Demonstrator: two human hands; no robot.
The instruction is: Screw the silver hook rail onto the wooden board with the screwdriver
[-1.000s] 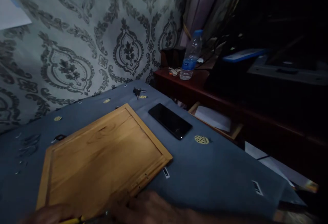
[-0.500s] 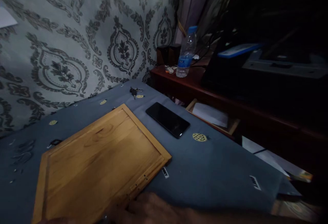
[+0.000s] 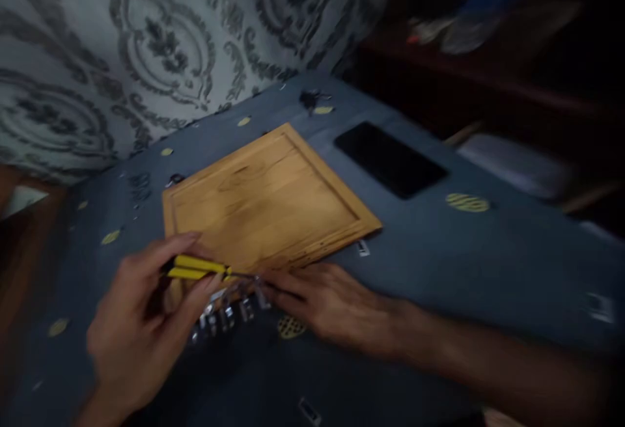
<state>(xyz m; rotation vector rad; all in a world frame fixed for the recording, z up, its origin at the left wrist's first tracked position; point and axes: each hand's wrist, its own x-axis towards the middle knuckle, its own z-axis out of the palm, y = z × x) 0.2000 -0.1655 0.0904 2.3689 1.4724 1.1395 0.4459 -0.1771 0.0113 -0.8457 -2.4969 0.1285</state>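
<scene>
A wooden panel (image 3: 266, 199) lies flat on a blue-grey cloth (image 3: 439, 264). My left hand (image 3: 139, 323) is closed around a yellow-handled screwdriver (image 3: 198, 267) whose shaft points right, at the panel's near edge. My right hand (image 3: 325, 300) reaches in from the right, its fingertips pinched at the screwdriver's tip by the panel's edge. Small metal pieces (image 3: 224, 313) lie on the cloth just below the two hands. What the right fingers pinch is too blurred to name.
A black phone (image 3: 390, 160) lies right of the panel. Keys (image 3: 312, 98) sit near the patterned wall (image 3: 146, 43). A dark red shelf (image 3: 478, 69) with blurred items runs along the back right. A brown surface (image 3: 19, 245) shows at the left.
The view has tipped down and swung. Both hands, barely seen at the bottom edge before, are now in full view with the screwdriver at the panel's near edge.
</scene>
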